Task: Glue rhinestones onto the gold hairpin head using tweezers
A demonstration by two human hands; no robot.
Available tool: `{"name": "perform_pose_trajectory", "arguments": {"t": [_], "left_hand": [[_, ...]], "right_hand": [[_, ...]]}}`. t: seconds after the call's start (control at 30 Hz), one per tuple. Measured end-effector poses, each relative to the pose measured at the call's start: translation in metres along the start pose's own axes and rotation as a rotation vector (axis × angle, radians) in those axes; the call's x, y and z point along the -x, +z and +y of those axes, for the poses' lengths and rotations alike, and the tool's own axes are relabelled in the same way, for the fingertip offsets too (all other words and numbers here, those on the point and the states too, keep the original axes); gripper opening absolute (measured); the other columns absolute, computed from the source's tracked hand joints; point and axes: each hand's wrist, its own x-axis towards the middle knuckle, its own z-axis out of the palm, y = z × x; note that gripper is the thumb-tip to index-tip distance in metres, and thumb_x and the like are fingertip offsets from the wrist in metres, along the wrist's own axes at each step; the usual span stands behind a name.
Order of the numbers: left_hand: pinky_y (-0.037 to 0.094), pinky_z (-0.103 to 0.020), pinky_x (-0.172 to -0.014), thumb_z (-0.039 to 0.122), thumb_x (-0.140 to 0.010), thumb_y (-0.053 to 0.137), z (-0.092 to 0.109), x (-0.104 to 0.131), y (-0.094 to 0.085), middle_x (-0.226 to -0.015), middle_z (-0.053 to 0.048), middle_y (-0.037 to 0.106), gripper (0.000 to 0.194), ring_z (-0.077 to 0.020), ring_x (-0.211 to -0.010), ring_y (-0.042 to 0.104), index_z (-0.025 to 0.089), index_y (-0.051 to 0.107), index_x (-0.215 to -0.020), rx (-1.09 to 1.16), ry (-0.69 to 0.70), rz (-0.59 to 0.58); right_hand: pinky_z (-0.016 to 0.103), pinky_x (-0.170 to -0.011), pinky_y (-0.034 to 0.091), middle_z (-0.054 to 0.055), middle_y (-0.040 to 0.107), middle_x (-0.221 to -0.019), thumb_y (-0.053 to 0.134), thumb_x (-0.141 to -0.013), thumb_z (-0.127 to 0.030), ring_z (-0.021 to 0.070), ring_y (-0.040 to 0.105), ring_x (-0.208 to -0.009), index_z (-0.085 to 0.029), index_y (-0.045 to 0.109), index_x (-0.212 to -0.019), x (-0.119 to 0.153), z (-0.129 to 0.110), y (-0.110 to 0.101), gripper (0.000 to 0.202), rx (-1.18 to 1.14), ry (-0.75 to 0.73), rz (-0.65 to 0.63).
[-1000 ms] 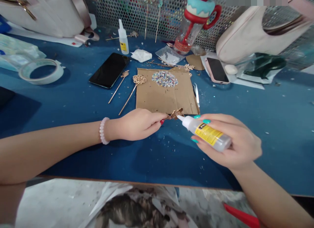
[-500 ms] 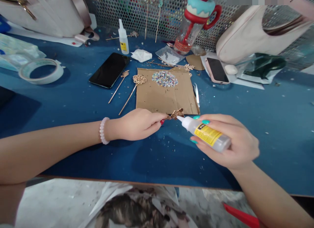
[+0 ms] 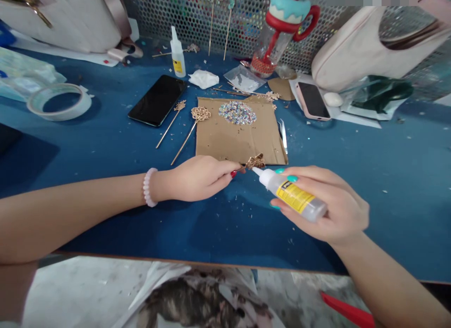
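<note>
Between the thumb and fingers of my left hand [image 3: 202, 177] is a gold-coloured hairpin [image 3: 256, 161], pinched by its stick close to the openwork ornament. Most of the stick is hidden by the hand. My right hand [image 3: 334, 203] wraps round a clear glue bottle [image 3: 296, 196] with a yellow label, tilted so that its white nozzle meets or nearly meets the ornament's lower edge. Just behind lies a piece of cardboard [image 3: 239, 142] bearing a patch of sparkling rhinestones [image 3: 237, 113]. A flower-topped hairpin [image 3: 200, 114] leans on its left edge, and a smaller hairpin [image 3: 171, 123] lies farther left.
White tweezers [image 3: 283, 136] lie along the cardboard's right edge. A black phone [image 3: 157, 100], a tape roll [image 3: 35, 105] and a second glue bottle [image 3: 178, 58] are at the left and back. Behind stand a tumbler [image 3: 269, 46] and a pale bag [image 3: 345, 55]; a pink phone [image 3: 313, 101] lies right.
The glue bottle and my right hand have shifted slightly left, the nozzle sliding along the ornament towards the stick. My left hand stays almost still, keeping its pinch on the hairpin.
</note>
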Motion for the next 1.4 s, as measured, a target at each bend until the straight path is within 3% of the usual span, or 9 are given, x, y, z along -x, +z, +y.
{"name": "perform_pose_trajectory", "arguments": {"t": [0.27,0.57,0.83,1.2,1.4], "left_hand": [[0.031,-0.025,-0.053,0.027,-0.099,0.031,-0.0016,-0.0007,0.0027,-0.054,0.003,0.052,0.04,-0.0136,-0.049,0.053,0.014,0.065,-0.116,0.061,0.0,0.03],[0.036,-0.024,-0.059,0.027,-0.099,0.032,-0.0031,-0.0019,0.0024,-0.074,-0.001,0.068,0.035,-0.0138,-0.062,0.062,0.017,0.065,-0.107,0.11,0.001,0.032],[0.036,-0.025,-0.059,0.026,-0.1,0.034,-0.0029,-0.0023,0.0014,-0.07,0.0,0.065,0.032,-0.0138,-0.059,0.059,0.018,0.064,-0.106,0.142,-0.007,0.019],[0.038,-0.024,-0.063,0.025,-0.098,0.033,0.0011,-0.0035,-0.0029,-0.073,0.001,0.065,0.033,-0.0119,-0.06,0.057,0.017,0.065,-0.103,0.23,-0.032,0.013],[0.037,-0.024,-0.061,0.027,-0.098,0.034,-0.0003,-0.0039,-0.003,-0.063,0.004,0.057,0.034,-0.0107,-0.053,0.05,0.017,0.066,-0.103,0.28,-0.043,0.021]], "right_hand": [[0.033,-0.073,0.068,0.014,0.076,-0.099,0.083,-0.08,-0.017,0.0224,0.076,-0.086,-0.014,0.064,-0.106,-0.0001,-0.0021,-0.0001,0.032,-0.032,-0.002,-0.028],[0.035,-0.074,0.068,0.013,0.075,-0.101,0.08,-0.083,-0.019,0.0223,0.075,-0.088,-0.015,0.064,-0.108,0.0016,-0.0019,0.0005,0.031,-0.023,-0.009,-0.061],[0.034,-0.072,0.068,0.013,0.075,-0.098,0.076,-0.087,-0.023,0.0227,0.076,-0.085,-0.015,0.063,-0.107,-0.0007,-0.0037,0.0012,0.024,-0.004,-0.028,-0.05],[0.034,-0.076,0.069,0.012,0.075,-0.1,0.077,-0.088,-0.024,0.0223,0.077,-0.089,-0.017,0.062,-0.108,-0.0009,-0.0016,0.0012,0.026,-0.013,-0.015,-0.07],[0.034,-0.072,0.069,0.011,0.075,-0.1,0.083,-0.08,-0.017,0.0226,0.076,-0.085,-0.016,0.064,-0.108,-0.0022,-0.0025,0.0017,0.033,-0.026,-0.032,-0.028]]}}
